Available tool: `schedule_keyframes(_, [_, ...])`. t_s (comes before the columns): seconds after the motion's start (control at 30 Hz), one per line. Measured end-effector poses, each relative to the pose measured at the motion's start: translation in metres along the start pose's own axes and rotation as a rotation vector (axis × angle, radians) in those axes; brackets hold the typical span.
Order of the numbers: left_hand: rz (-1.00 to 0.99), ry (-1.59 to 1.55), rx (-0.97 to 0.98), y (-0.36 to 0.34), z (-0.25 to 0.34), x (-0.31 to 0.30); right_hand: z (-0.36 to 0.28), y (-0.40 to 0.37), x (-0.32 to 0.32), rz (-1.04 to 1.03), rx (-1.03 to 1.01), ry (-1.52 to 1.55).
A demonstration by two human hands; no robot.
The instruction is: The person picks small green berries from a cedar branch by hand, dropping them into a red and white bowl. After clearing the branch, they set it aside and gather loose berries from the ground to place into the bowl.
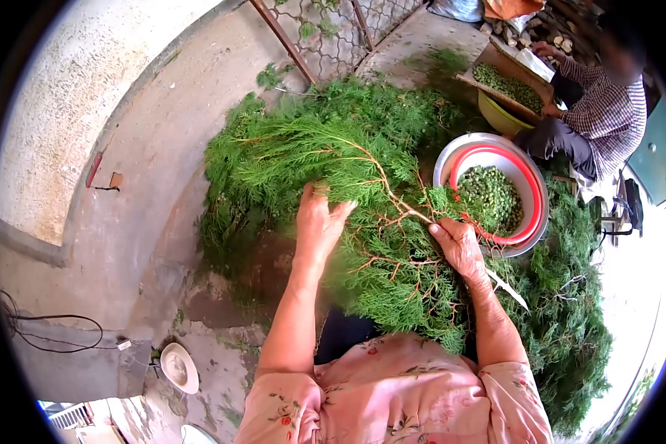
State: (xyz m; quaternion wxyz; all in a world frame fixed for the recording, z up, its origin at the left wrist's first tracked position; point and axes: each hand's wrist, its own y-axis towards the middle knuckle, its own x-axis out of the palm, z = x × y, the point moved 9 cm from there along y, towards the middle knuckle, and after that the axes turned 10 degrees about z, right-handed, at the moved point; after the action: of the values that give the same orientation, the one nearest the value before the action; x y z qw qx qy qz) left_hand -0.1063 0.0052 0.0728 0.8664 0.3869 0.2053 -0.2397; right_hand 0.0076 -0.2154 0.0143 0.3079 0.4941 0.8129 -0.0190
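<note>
My right hand (pixel 459 246) is closed around the woody stem of a leafy conifer branch (pixel 381 174). The branch reaches up and left from that grip, its flat green sprays fanned out. The stem's pale bare end (pixel 507 287) sticks out below my right wrist. My left hand (pixel 322 220) is at the branch's left sprays, thumb and fingers apart, the fingertips partly hidden by greenery. Just right of the branch is a metal basin (pixel 544 211) with a red-rimmed bowl (pixel 538 185) inside. Small green cones or seeds (pixel 490 198) lie in that bowl.
A large heap of cut branches (pixel 237 163) spreads ahead, with more greenery (pixel 562 333) to the right. At upper right, a seated person (pixel 607 111) handles a tray (pixel 529 111) of green pieces over a yellow-green basin (pixel 496 117). A white hat-like object (pixel 179 368) lies lower left.
</note>
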Motion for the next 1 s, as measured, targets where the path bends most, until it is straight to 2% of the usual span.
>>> schedule_keyframes(0.07, [-0.026,0.036,0.048,-0.001,0.007,0.007,0.003,0.0,0.001,-0.002,0.003,-0.011])
schedule_keyframes(0.17, [-0.056,0.062,0.0,-0.002,-0.009,0.026,0.005,0.0,0.002,-0.009,0.018,-0.011])
schedule_keyframes(0.2, [0.01,0.088,0.139,0.002,0.003,0.024,0.005,0.001,0.002,-0.001,0.009,0.006])
schedule_keyframes(0.3, [-0.058,0.059,-0.096,0.003,-0.002,0.032,0.005,0.002,0.002,-0.008,0.013,0.015])
schedule_keyframes(0.43, [-0.075,0.278,0.032,0.003,-0.016,0.05,0.008,0.004,0.005,-0.038,0.041,0.009])
schedule_keyframes(0.47, [0.057,0.232,0.175,0.004,-0.002,0.04,0.009,0.004,0.005,-0.048,0.046,0.008])
schedule_keyframes(0.57, [0.075,0.042,0.113,-0.001,-0.017,0.044,0.007,0.006,0.002,-0.058,0.059,-0.048])
schedule_keyframes(0.67, [-0.015,-0.348,-0.24,-0.002,-0.035,0.046,0.011,0.008,0.008,-0.096,0.069,0.031])
schedule_keyframes(0.77, [-0.021,-0.636,-0.409,-0.013,-0.055,0.053,0.011,0.007,0.011,-0.142,0.05,0.005])
schedule_keyframes(0.8, [0.021,-0.768,-0.389,-0.012,-0.045,0.048,0.005,0.006,0.011,-0.139,-0.006,0.003])
schedule_keyframes(0.9, [-0.018,-0.454,-0.124,-0.006,-0.023,0.027,-0.007,0.002,0.004,-0.128,-0.05,-0.025])
schedule_keyframes(0.93, [-0.001,-0.215,0.044,-0.007,-0.023,0.028,-0.004,0.0,0.005,-0.17,-0.026,-0.054])
schedule_keyframes(1.0, [0.003,-0.763,-0.221,-0.013,-0.034,0.033,-0.014,-0.002,0.001,-0.172,-0.13,-0.114])
